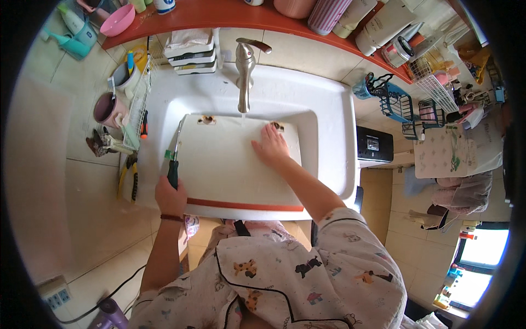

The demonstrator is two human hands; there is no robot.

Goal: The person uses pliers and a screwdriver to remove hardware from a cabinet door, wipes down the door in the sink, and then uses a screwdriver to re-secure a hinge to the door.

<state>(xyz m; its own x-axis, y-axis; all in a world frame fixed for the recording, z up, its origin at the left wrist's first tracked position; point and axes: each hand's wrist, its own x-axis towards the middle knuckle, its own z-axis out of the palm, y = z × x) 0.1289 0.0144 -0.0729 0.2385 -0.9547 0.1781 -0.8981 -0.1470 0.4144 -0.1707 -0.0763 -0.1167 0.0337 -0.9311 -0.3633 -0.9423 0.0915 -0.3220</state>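
A white panel, like a cabinet door [230, 164], lies across the sink basin. Its near edge is red-brown, and rusty brown patches mark its far corners. At its left edge my left hand [171, 196] is closed round the dark green handle of a screwdriver [173, 174], whose metal shaft points away from me along that edge. A small bright green piece sits beside the shaft. My right hand [271, 147] rests with fingers outstretched on the panel, the fingertips close to the right rusty patch. Above the far edge stands the metal faucet [245, 82], a thin stream seemingly falling from it.
The white sink [335, 137] surrounds the panel. Pliers with yellow-black handles [129, 176] and an orange-black tool [144, 126] lie at its left rim. A red shelf [219, 21] with bottles runs along the back; a black box [375, 145] stands to the right.
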